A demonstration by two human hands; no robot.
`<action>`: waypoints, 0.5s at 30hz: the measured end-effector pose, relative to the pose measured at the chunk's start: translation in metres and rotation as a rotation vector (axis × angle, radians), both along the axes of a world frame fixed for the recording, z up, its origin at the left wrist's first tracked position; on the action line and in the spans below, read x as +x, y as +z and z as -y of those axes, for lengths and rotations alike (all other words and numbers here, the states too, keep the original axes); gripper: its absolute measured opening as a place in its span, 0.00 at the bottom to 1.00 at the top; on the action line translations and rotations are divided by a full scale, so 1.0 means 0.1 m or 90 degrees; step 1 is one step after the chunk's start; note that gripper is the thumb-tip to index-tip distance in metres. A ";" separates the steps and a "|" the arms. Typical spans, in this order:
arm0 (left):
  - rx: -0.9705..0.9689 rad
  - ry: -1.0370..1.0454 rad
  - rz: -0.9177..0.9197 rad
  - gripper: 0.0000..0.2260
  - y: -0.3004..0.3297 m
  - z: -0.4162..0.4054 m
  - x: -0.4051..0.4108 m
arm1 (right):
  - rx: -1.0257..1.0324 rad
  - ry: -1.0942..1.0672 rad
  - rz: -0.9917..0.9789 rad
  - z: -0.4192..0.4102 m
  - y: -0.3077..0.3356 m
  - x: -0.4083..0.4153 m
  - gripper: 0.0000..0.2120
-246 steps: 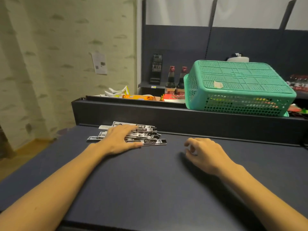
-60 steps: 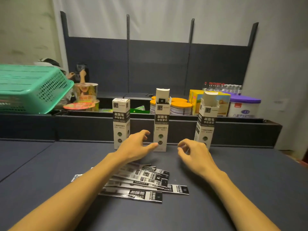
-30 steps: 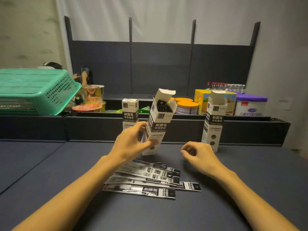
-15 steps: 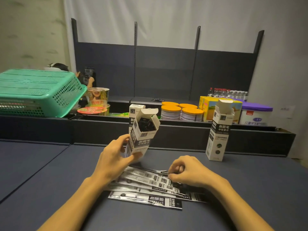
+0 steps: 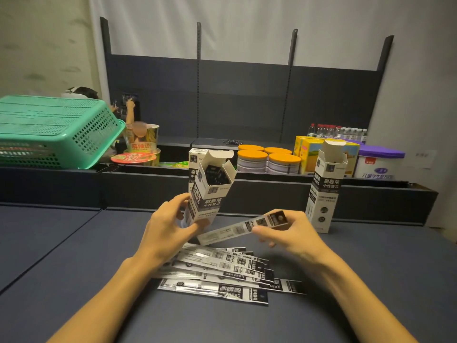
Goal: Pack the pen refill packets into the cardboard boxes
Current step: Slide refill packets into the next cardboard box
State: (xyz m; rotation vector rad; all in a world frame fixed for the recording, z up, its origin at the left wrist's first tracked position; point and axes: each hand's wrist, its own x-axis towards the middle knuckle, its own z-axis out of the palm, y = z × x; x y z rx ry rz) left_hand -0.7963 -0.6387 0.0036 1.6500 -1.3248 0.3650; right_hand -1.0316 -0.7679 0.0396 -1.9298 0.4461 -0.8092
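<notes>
Left hand point(image 5: 166, 227) gripped tilted open box point(image 5: 207, 193) | right hand point(image 5: 291, 233) pinched one packet point(image 5: 241, 229) above bench point(image 5: 74, 256) | packets point(image 5: 222, 271) fanned mid-bench | second open box point(image 5: 326, 191) upright at back edge

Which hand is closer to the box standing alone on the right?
Right. The right hand, pinching a refill packet, is just beside the standing box; the left hand holds the tilted box farther away.

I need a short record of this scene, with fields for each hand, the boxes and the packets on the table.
left hand: grips tilted, open white-and-black cardboard box
right hand: pinches one long black-and-white refill packet, not yet in box
other boxes: one open, upright at right; one behind held box
loose packets: fanned on dark table
</notes>
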 end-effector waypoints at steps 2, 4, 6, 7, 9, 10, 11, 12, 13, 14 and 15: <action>-0.001 -0.008 0.001 0.31 0.00 0.00 -0.01 | 0.047 0.004 0.046 -0.01 0.05 0.00 0.05; -0.001 -0.010 0.002 0.30 0.00 0.00 0.00 | 0.101 0.015 0.107 -0.01 0.08 0.01 0.09; -0.002 -0.010 0.002 0.30 -0.01 0.01 0.00 | 0.139 0.018 0.164 -0.01 0.13 0.01 0.11; -0.003 -0.008 0.004 0.30 0.00 0.01 0.01 | 0.150 0.016 0.190 0.00 0.15 0.00 0.12; -0.010 -0.007 0.010 0.31 0.01 0.00 0.01 | 0.173 0.015 0.235 0.00 0.18 -0.01 0.14; -0.014 -0.009 0.015 0.31 0.01 0.00 0.02 | 0.181 0.017 0.255 0.01 0.19 -0.01 0.17; -0.015 -0.012 0.021 0.31 0.01 -0.01 0.02 | 0.188 0.017 0.275 0.01 0.19 -0.03 0.19; -0.012 -0.014 0.027 0.32 0.01 -0.01 0.03 | 0.196 0.011 0.295 0.01 0.20 -0.03 0.19; -0.007 -0.014 0.036 0.32 0.01 -0.01 0.04 | 0.204 -0.001 0.315 0.00 0.21 -0.05 0.19; 0.000 -0.013 0.044 0.33 0.02 -0.02 0.05 | 0.214 -0.012 0.335 -0.01 0.22 -0.06 0.16; 0.005 -0.011 0.050 0.33 0.02 -0.02 0.07 | 0.227 -0.020 0.356 -0.03 0.25 -0.08 0.14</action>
